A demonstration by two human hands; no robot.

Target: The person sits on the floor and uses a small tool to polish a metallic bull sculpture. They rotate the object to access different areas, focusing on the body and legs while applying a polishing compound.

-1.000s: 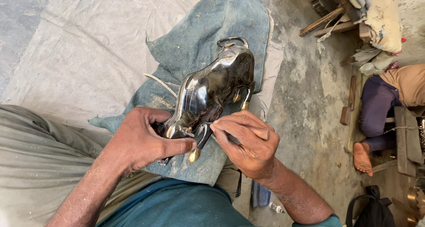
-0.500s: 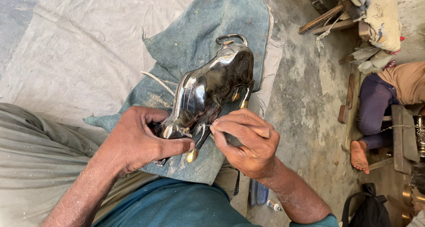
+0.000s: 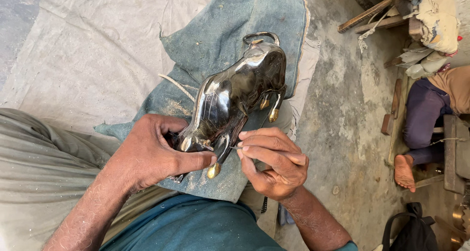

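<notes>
Left hand (image 3: 152,153) grips glossy metal bull (image 3: 235,97).

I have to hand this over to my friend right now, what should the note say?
Left hand: grips the head end of the dark shiny metal bull figure, steadying it on the blue cloth over the lap.
Right hand: fingers pinch a thin tool, tip at the bull's front leg.
Done: body looks polished dark.
Left: hooves show bare gold; how much leg work remains cannot be told.

surface: grey concrete floor (image 3: 342,109) | on it: pale canvas sheet (image 3: 88,50) at 10 o'clock | wooden sticks (image 3: 364,16) at 1 o'clock | black bag (image 3: 409,231) at 5 o'clock
</notes>
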